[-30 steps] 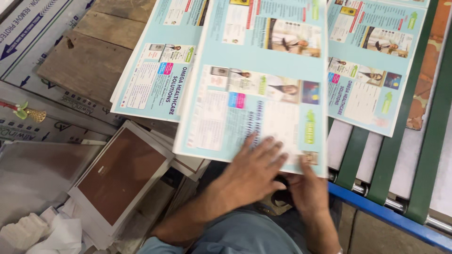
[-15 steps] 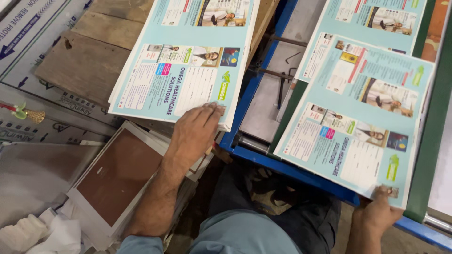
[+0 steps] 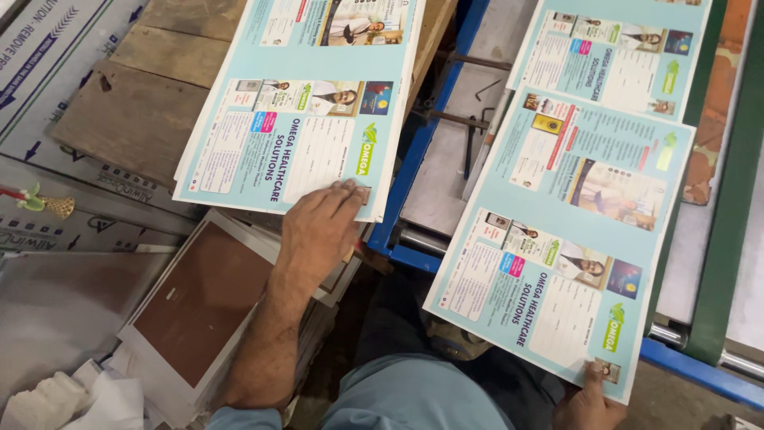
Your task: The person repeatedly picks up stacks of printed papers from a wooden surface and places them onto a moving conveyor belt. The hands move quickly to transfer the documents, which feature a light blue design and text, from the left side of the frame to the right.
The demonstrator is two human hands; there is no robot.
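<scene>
My left hand (image 3: 322,227) rests flat, fingers together, on the near corner of a stack of pale blue printed sheets (image 3: 294,135) that lies on a wooden pallet (image 3: 135,103). My right hand (image 3: 590,402) pinches the near corner of a single pale blue printed sheet (image 3: 569,239) and holds it out over the blue-framed machine (image 3: 414,183) at the right. Another printed sheet (image 3: 621,56) lies farther back on the machine. Only the thumb and part of the right hand show at the frame's bottom edge.
A brown board in a white frame (image 3: 199,306) lies below the left arm. Crumpled white paper (image 3: 64,398) sits at the bottom left. Grey metal plates (image 3: 48,48) lie at the left. Green belts (image 3: 736,199) run along the machine at the right.
The right hand has drawn the single sheet down and to the right, away from the stack. The left hand has shifted left and settled on the stack's near corner.
</scene>
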